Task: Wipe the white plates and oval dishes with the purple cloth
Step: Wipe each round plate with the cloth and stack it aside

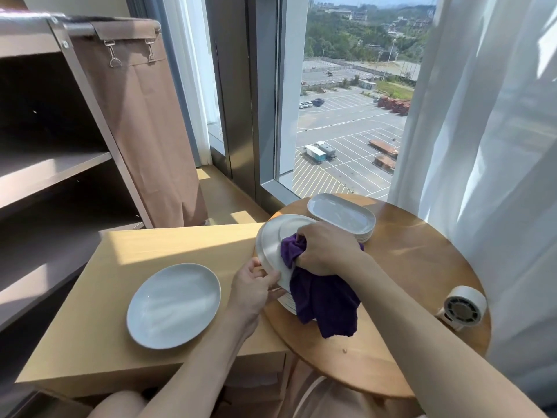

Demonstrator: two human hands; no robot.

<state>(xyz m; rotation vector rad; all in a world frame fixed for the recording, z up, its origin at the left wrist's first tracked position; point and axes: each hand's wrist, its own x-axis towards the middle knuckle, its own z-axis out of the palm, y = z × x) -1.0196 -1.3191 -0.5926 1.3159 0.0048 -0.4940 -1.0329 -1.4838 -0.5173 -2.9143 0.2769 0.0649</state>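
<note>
**Tilted White Plate Under the Purple Cloth**

Grips the near rim of a round white plate [271,245] with the left hand [256,282], thumb on the upper face, fingers curled beneath the edge. Holds it tilted, face turned up toward the camera, over the left side of the round wooden table [416,267]. Just below it, a stack of white plates [287,304] peeking out.

Bunches the purple cloth [325,303] in the right hand [327,250], fingers curled tight round a wad of it. Presses that wad against the plate's face. Rest of the cloth hanging loose, draped over the stack and down onto the tabletop.

Behind the hands, toward the window [355,70]: a stack of white oval dishes [340,217] on the same table, close to the held plate; touching or not, cannot tell.

To the left, on the pale wooden cabinet top [150,248] butting against the table: a single white plate [174,304], lying flat, well apart from the stack.

At the table's right edge: a small white fan [462,309], just beside the white curtain [482,146].

Far left: a shelved cart [60,164] with a brown fabric bag [138,122] clipped to its rail.

Beyond the glass: a sunlit car park [352,128].
</note>
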